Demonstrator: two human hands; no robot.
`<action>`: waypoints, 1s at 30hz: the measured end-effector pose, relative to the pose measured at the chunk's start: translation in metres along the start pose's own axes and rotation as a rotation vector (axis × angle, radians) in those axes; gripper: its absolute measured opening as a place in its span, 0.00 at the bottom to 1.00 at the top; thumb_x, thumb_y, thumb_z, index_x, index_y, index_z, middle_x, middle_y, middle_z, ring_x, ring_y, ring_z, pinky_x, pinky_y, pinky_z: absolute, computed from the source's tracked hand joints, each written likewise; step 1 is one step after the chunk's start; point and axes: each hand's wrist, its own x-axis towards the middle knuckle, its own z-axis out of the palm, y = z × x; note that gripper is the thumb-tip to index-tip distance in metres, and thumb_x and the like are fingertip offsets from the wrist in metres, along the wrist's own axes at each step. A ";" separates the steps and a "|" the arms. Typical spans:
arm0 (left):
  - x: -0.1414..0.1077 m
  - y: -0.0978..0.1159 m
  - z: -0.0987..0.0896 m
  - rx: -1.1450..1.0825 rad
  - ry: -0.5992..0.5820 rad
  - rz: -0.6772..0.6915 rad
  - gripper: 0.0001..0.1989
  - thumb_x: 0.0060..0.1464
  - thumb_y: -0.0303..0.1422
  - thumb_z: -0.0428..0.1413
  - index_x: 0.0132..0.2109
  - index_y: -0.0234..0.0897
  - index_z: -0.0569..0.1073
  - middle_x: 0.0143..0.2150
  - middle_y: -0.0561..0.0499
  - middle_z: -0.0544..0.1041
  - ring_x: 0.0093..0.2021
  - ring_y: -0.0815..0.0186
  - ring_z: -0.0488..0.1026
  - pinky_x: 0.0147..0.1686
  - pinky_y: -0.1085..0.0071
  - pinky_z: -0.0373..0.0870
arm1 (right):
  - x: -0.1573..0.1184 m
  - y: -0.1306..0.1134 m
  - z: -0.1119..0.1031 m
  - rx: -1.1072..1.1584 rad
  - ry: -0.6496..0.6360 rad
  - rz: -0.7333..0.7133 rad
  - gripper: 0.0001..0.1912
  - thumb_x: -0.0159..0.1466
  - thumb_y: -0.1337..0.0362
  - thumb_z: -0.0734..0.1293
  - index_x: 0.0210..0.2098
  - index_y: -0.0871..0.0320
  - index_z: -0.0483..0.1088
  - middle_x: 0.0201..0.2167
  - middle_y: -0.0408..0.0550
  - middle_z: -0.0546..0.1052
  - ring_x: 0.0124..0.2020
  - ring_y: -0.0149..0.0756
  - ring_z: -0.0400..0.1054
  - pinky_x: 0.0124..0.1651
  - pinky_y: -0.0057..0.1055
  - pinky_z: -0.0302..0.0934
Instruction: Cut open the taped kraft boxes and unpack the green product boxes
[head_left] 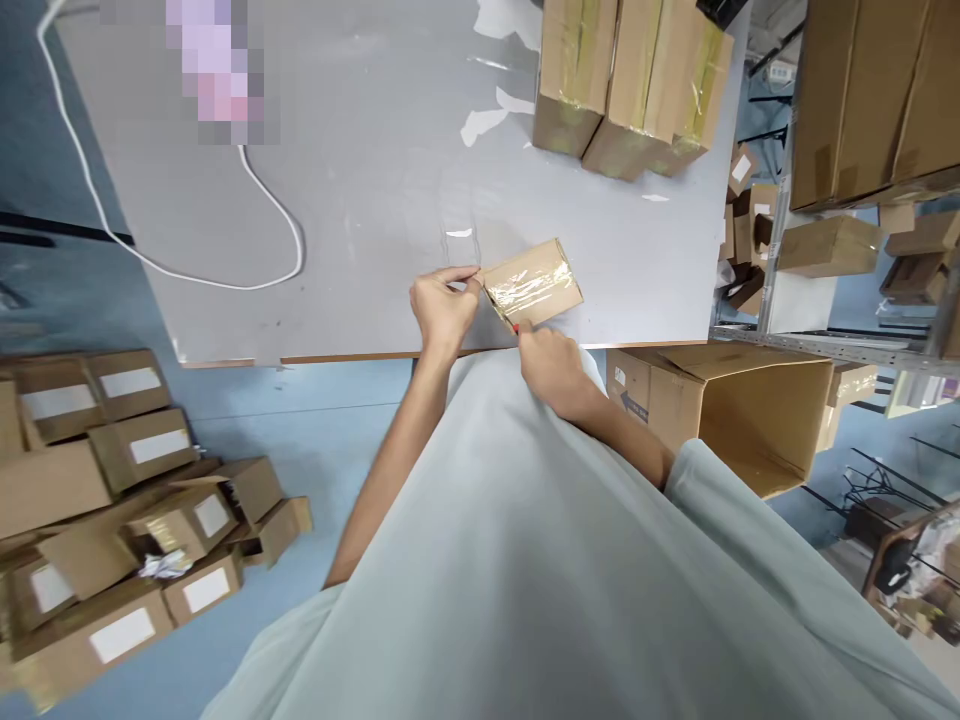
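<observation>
A small flat cardboard box [531, 290] lies at a slant near the table's front edge, with shiny clear tape across its top. My left hand [442, 308] is at its left corner, thumb and fingertips pinched together there. Whether they grip the carton or a bit of tape is too small to tell. My right hand [551, 368] is closed at the near side of the box, by its lower left corner. A small red tip [516, 328] shows at its fingertips; the rest of that item is hidden in the fist.
Several taped cartons [630, 90] stand at the table's [360, 200] back right. A white cable [262, 285] loops on the left. A large open carton [757, 420] is right of the table; labelled boxes [142, 440] pile up on the left floor.
</observation>
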 end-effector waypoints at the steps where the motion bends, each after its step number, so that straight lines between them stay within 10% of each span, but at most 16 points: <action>1: 0.000 0.000 0.000 0.003 0.009 -0.003 0.18 0.61 0.35 0.63 0.55 0.37 0.90 0.52 0.42 0.89 0.43 0.53 0.86 0.48 0.60 0.82 | -0.002 0.003 0.001 0.003 -0.001 -0.012 0.23 0.82 0.77 0.53 0.69 0.65 0.70 0.59 0.69 0.85 0.63 0.48 0.83 0.62 0.38 0.76; 30: -0.006 0.003 -0.001 -0.063 0.024 -0.052 0.15 0.60 0.36 0.65 0.51 0.36 0.91 0.49 0.45 0.91 0.34 0.60 0.86 0.38 0.67 0.81 | 0.016 -0.005 0.008 0.080 0.059 -0.101 0.23 0.79 0.77 0.58 0.69 0.69 0.72 0.59 0.73 0.85 0.63 0.49 0.84 0.65 0.40 0.78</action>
